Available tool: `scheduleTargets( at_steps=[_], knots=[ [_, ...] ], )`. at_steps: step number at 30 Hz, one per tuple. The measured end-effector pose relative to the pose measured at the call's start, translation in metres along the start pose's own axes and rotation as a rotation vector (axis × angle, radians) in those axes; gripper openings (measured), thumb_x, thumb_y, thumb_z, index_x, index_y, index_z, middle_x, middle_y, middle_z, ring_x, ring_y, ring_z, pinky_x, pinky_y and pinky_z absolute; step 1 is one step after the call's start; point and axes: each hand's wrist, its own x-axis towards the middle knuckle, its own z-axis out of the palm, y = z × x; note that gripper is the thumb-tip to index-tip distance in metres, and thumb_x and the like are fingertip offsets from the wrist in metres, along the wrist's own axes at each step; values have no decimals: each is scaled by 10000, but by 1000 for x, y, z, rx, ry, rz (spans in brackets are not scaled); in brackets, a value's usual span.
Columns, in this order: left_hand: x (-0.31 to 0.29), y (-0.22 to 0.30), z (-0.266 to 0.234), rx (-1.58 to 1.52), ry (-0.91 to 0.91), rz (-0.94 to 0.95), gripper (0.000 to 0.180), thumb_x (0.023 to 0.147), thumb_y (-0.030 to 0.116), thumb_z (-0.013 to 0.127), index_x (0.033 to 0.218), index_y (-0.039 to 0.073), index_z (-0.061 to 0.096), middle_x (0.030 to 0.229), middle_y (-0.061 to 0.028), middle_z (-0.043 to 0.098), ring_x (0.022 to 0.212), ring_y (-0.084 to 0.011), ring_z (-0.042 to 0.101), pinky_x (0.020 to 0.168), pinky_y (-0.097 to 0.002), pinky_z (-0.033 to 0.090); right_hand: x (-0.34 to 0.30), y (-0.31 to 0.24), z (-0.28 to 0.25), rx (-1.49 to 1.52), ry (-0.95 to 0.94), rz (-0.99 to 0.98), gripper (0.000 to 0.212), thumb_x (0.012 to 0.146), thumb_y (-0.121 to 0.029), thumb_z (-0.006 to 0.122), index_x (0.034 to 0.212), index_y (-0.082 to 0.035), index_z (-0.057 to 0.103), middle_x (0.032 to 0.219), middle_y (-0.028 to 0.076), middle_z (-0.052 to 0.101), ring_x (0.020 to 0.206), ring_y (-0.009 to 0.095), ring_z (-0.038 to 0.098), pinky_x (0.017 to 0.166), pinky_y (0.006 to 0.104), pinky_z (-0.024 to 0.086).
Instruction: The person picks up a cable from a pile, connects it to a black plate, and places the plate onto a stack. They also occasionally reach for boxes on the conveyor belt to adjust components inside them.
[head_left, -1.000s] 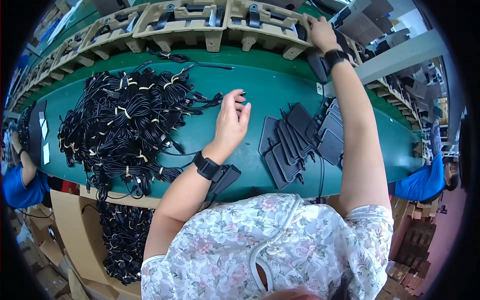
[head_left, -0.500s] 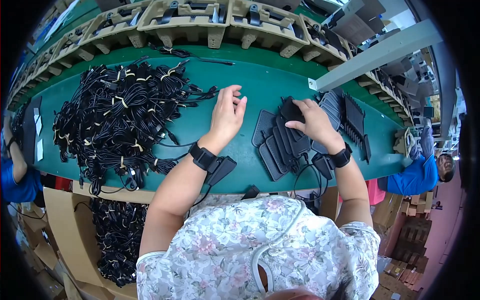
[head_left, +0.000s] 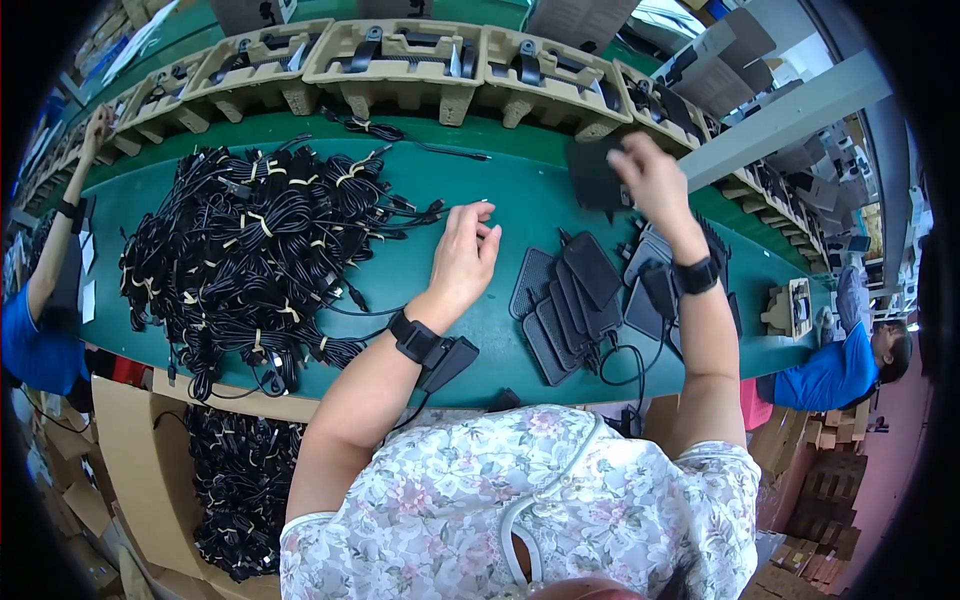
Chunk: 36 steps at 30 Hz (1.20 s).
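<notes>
Left hand [head_left: 464, 252] curls, right hand [head_left: 652, 182] (blurred) reaches forward.

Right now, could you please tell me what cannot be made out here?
In the head view:
Right hand and the black panel it holds: motion blur hides the exact grip.
Left hand: its own back hides the palm.
Cable heap: overlapping bundles hide its lower layers.
Fanned black panels: upper ones partly cover those beneath.

Black panel [head_left: 594, 176]; bundled cables [head_left: 255, 235]
</notes>
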Motion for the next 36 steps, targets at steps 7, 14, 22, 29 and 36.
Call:
scheduleTargets(
  at_steps=[7,14,22,29,36],
  knots=[
    [-2,-1,0,-6,2,2,279,810,20,561,1072,12,466,1012,-156,497,748,-221,593,616,-317,505,122,37,16,433,416,205,285,856,-242,606,927,28,550,622,10,506,588,92,442,534,256,372],
    [-1,8,1,16,16,-20,267,818,35,550,1073,12,472,997,-143,488,758,-219,583,640,-322,487,180,103,61,234,156,333,366,843,-315,585,1028,0,576,921,170,636,860,265,605,723,333,457],
    [-7,4,-2,88,49,4,262,810,33,547,1060,13,473,1006,-142,476,772,-231,580,660,-349,479,145,18,86,-618,289,3,248,821,-212,597,1012,-54,587,857,143,612,827,291,590,699,365,466],
    [-8,2,4,169,56,40,248,806,24,543,1039,-10,464,951,-156,503,788,-240,582,681,-358,476,98,-152,123,-296,-40,-531,181,801,-230,542,780,-86,649,688,105,613,646,270,613,551,385,495],
    [5,-5,7,-338,-13,-381,191,881,-6,470,1066,-4,426,935,-85,591,775,-132,593,705,-243,471,100,-125,191,12,-208,-405,277,745,-328,632,811,-60,608,799,162,610,793,316,607,644,427,490]
  ],
)
